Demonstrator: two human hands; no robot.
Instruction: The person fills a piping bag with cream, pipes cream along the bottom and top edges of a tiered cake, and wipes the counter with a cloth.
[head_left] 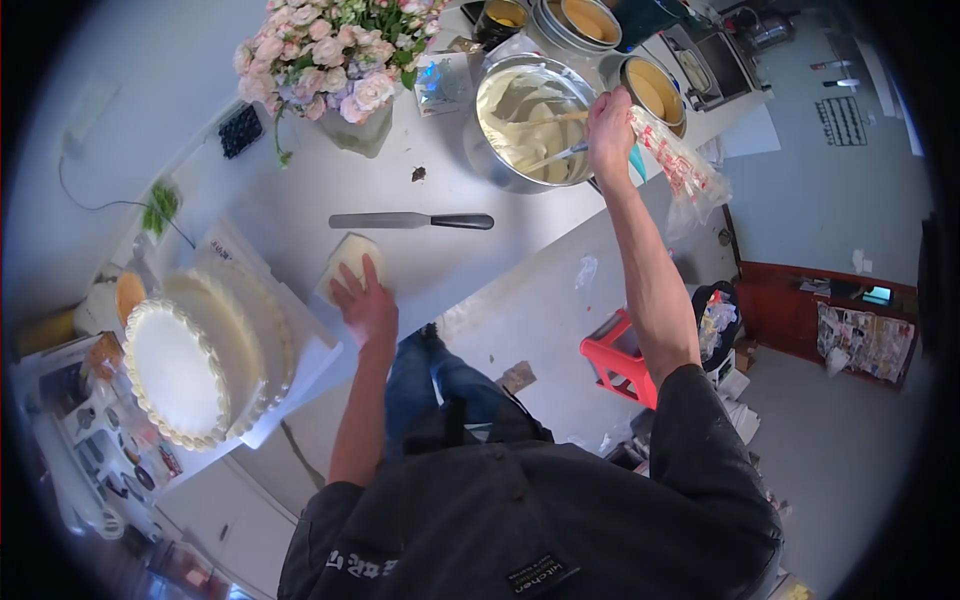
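My left hand (368, 300) lies on a folded pale cloth (352, 262) on the white table, its fingers spread. At the right rim of a large metal pot (478, 165) of cream (535, 115), my right hand (608, 130) is closed. A clear plastic bag with red print (672, 165) hangs from it, and the handles of utensils standing in the cream reach toward it; its exact grip on them is hidden. A palette knife (412, 221) with a black handle lies between my hands. The tiered white cake (180, 372) stands at the left.
A vase of pink flowers (325, 60) stands at the back. Round tins (652, 92) are near the pot, with a sink (715, 60) beyond. A dark crumb (418, 174) lies on the table (450, 260). On the floor are a red stool (618, 360) and a bin (718, 318).
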